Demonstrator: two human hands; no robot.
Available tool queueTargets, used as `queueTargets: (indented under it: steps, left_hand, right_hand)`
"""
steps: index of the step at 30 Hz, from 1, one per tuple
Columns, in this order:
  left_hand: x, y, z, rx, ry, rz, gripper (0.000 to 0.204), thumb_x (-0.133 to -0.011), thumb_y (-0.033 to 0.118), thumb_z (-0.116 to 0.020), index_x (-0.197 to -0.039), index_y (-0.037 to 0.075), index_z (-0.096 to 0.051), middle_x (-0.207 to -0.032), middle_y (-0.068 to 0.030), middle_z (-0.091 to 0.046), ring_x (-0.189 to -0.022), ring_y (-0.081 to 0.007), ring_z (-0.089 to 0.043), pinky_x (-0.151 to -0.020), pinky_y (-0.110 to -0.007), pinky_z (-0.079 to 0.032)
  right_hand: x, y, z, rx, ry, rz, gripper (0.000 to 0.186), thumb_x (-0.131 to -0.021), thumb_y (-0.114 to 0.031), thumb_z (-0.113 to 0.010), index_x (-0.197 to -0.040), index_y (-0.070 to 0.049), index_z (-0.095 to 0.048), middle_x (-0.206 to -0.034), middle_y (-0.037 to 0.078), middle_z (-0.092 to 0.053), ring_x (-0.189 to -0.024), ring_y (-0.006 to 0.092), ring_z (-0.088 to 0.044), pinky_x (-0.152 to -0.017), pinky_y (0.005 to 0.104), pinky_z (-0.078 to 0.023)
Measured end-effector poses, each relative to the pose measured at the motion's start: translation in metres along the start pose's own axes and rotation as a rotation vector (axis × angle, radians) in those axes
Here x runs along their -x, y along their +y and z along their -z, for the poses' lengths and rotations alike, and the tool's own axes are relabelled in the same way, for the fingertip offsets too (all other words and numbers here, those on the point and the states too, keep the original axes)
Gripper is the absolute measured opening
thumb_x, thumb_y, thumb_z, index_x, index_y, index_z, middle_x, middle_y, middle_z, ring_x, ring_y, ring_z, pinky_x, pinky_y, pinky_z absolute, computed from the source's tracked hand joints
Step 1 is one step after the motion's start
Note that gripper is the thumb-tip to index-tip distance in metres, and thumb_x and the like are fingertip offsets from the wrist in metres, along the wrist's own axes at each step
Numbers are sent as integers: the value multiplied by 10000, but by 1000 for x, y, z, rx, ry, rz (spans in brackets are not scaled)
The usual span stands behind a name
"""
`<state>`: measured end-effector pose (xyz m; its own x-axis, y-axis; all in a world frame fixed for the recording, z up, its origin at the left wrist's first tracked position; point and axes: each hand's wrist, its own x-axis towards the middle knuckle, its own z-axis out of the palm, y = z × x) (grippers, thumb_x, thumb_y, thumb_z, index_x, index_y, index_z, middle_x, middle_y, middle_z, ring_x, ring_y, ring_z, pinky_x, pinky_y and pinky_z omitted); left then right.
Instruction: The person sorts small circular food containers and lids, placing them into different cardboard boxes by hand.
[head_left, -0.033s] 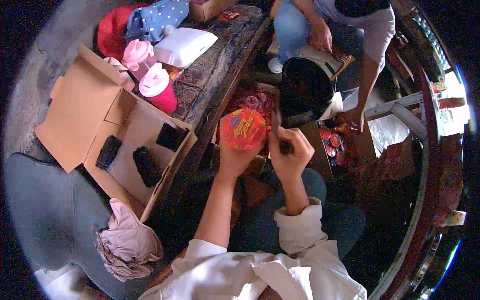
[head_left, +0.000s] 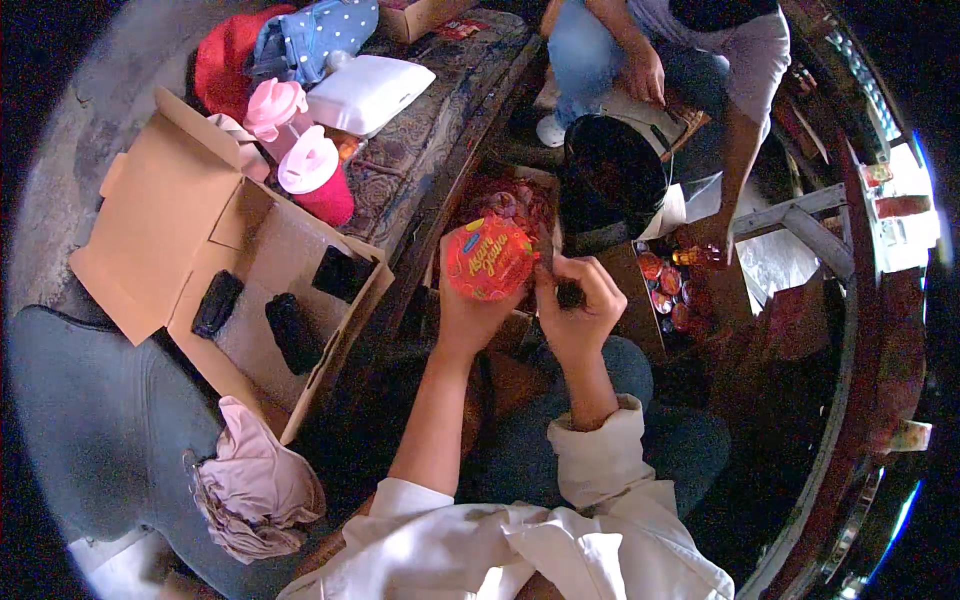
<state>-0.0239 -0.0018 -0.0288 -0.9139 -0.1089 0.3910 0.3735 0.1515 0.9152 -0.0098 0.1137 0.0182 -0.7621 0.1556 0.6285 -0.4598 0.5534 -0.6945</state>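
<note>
My left hand is wrapped round a tub with a round, printed red lid, its top tilted toward me. Close against the tub's right edge is my right hand, its fingers closed in a pinch. A thin, greyish, blade-like thing rises from those fingers at the lid's rim; a dark part shows inside the curled fingers. Just beyond the tub, an open carton holds crumpled reddish wrapped items. The tub's underside is hidden by my left hand.
An open cardboard box with black bundles lies left, near pink-lidded cups and a white foam box on a patterned mat. Opposite, another person sits by a black bucket, one hand over a carton of lidded tubs.
My hands and the tub stay almost still. The other person's hand over the carton has shifted slightly, and an amber, shiny thing shows more clearly beneath it.
</note>
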Motion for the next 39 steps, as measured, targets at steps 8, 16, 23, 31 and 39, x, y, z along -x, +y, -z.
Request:
queueTargets:
  steps: [8,16,23,31,39]
  left_hand:
    - [-2,15,-3,230,-50,161,618,-623,35,-731,-1111,38,-352,-1035,-76,-520,-969,-164,-527,-846,-290,-430]
    - [0,-1,5,13,-156,-80,595,-621,55,-726,-1102,47,-377,-1050,-78,-519,-978,-160,-526,-847,-294,-435]
    - [0,10,2,96,-134,41,596,-619,67,-727,-1103,46,-379,-1048,-81,-523,-971,-162,-530,-840,-293,-438]
    - [1,15,4,155,-128,69,625,-610,61,-730,-1114,54,-362,-1057,-79,-518,-974,-170,-531,-842,-299,-440]
    - [2,11,4,234,-175,118,632,-602,39,-723,-1120,64,-361,-1075,-78,-505,-1007,-170,-511,-863,-306,-427]
  right_hand:
    - [1,7,-3,17,-18,4,259,-575,41,-619,-816,-51,-637,-738,86,-620,-673,211,-617,-620,272,-490]
    - [1,7,-3,26,-28,-9,290,-572,60,-612,-836,-56,-646,-754,88,-623,-695,220,-617,-638,276,-493]
    - [2,6,-3,16,-7,-9,286,-586,74,-610,-839,-53,-644,-763,95,-625,-711,228,-619,-645,275,-493]
    - [-2,10,0,-17,-43,42,261,-604,78,-612,-833,-45,-633,-811,109,-633,-762,241,-624,-671,281,-492]
    - [-4,6,2,1,-56,-6,229,-607,67,-617,-808,-41,-636,-791,110,-631,-744,252,-625,-668,288,-493]
